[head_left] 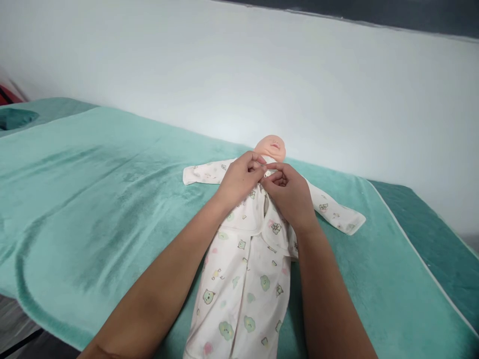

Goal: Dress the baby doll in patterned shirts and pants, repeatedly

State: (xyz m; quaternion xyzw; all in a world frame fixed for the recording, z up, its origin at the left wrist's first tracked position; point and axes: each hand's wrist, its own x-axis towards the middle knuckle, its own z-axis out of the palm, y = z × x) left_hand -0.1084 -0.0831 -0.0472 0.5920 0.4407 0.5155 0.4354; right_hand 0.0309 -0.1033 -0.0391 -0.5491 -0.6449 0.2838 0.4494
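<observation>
A baby doll [272, 145] lies on its back, dressed in a white printed top [245, 219] and white printed trousers [239, 289]. My left hand [245, 175] and my right hand [286, 187] meet at the top's neckline, just below the doll's chin. Both hands pinch the fabric there, fingertips close together. Whatever fastening lies between the fingers is too small to make out. Below my hands the top's front edges part slightly. Its sleeves stretch out to either side, and no doll hands show at the cuffs.
A light green blanket [93, 199] spreads under the doll, over a darker green cover [430, 224] seen at the right and far left. Behind the doll rises a white wall [224, 65]. Dark floor [18, 324] shows at the lower left.
</observation>
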